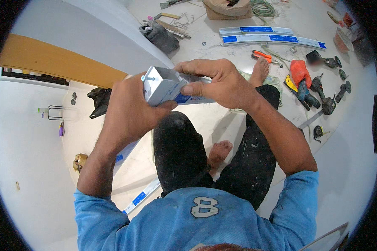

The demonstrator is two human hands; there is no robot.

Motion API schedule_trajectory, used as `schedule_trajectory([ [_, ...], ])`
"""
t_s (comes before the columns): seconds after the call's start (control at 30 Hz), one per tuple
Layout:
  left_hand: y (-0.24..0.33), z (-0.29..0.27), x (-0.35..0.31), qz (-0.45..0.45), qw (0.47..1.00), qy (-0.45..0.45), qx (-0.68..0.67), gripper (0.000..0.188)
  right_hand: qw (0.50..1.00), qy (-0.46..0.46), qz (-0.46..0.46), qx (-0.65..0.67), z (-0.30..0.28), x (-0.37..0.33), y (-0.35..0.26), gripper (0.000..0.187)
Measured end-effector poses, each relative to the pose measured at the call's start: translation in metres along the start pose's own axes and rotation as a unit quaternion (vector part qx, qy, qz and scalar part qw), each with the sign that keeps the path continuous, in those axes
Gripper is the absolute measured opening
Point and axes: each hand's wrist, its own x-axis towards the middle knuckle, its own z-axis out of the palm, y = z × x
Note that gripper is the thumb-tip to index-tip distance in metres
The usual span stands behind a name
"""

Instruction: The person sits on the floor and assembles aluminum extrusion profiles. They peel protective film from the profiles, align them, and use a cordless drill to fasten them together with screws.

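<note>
A: What does the held piece look like?
B: It's a metal profile (170,89), boxy and silvery white, with blue and white film along its side. A small screw (149,78) shows at its left end, head toward the left.

A: Which way does it point?
B: The squared left end is turned toward the left and toward the viewer. The long axis runs from there to the right, roughly across the body. The right end is hidden behind the hand, so I can't tell how far it reaches.

A: Where does it sit in the grip?
B: Between both. The left grip (132,98) is wrapped around the left end from the outer side, its thumb against the lower edge. The right grip (224,83) pinches farther along, thumb on the near side and fingers curled over the far side.

A: And where is the piece itself?
B: Held up off the floor (197,42), just beyond the knees (176,125) as seen from above. Farther out, two blue-and-white strips (274,39) lie side by side on the floor, near orange-handled pliers (262,55).
</note>
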Motion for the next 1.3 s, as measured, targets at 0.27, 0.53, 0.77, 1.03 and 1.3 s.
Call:
schedule_trajectory([
  [0.27, -0.006, 0.008, -0.012, -0.026, 0.999, 0.019, -0.036, 0.047, 0.996, 0.019, -0.083, -0.01, 0.012, -0.007, 0.014, 0.05],
  [0.53, -0.002, 0.008, -0.015, -0.003, 0.999, 0.016, -0.051, 0.048, 0.995, -0.003, -0.089, 0.039, 0.009, -0.008, 0.017, 0.048],
  [0.77, 0.0, 0.01, -0.016, 0.001, 0.998, 0.021, -0.055, 0.047, 0.997, 0.0, -0.078, 0.011, 0.009, -0.012, 0.011, 0.048],
  [1.03, 0.002, 0.012, -0.017, 0.022, 0.998, 0.024, -0.053, 0.045, 0.998, -0.008, -0.039, 0.051, 0.01, -0.015, 0.004, 0.048],
  [1.3, -0.003, 0.011, -0.016, 0.025, 0.998, 0.02, -0.05, 0.051, 0.997, 0.012, -0.061, 0.049, 0.013, -0.015, 0.01, 0.051],
])
